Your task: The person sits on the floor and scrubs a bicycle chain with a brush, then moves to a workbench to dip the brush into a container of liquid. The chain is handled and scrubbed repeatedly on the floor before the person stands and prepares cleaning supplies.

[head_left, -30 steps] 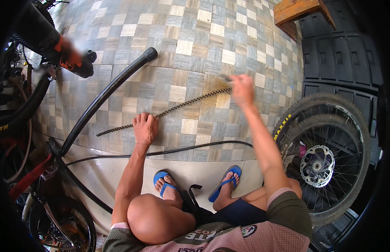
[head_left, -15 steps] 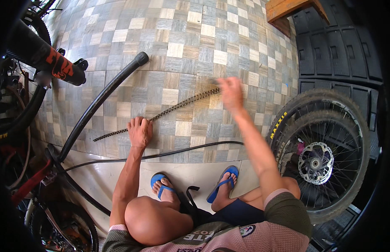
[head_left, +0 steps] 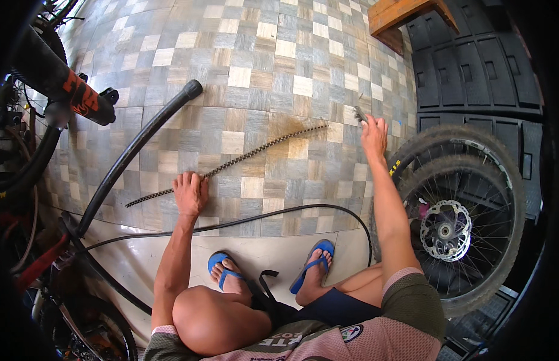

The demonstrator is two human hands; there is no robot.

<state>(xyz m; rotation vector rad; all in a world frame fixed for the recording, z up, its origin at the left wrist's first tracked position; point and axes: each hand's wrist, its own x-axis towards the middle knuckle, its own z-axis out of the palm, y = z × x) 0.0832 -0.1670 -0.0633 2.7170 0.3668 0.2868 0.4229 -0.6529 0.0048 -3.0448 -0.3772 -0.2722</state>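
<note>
A bicycle chain (head_left: 255, 152) lies stretched out on the tiled floor, slanting up from left to right. My left hand (head_left: 190, 192) is closed over it nearer its left end and presses it down, with a short length sticking out on the left. Off the chain's right end, my right hand (head_left: 374, 138) grips a small brush (head_left: 359, 114) with dark bristles, apart from the chain. Most of its handle is hidden in my fingers. Brownish wet stains (head_left: 299, 144) mark the tiles around the chain's right part.
A thick black hose (head_left: 138, 147) curves along the left, and a thinner black hose (head_left: 279, 212) crosses in front of my feet. Bicycle wheels (head_left: 502, 265) lean at the right by black panels (head_left: 466, 78). Bicycle parts (head_left: 81, 99) crowd the left. A wooden stool (head_left: 406, 15) stands far right.
My right hand has swept right with the brush, off the chain's right end and away from it. My left hand stays on the chain. The whole view has shifted slightly.
</note>
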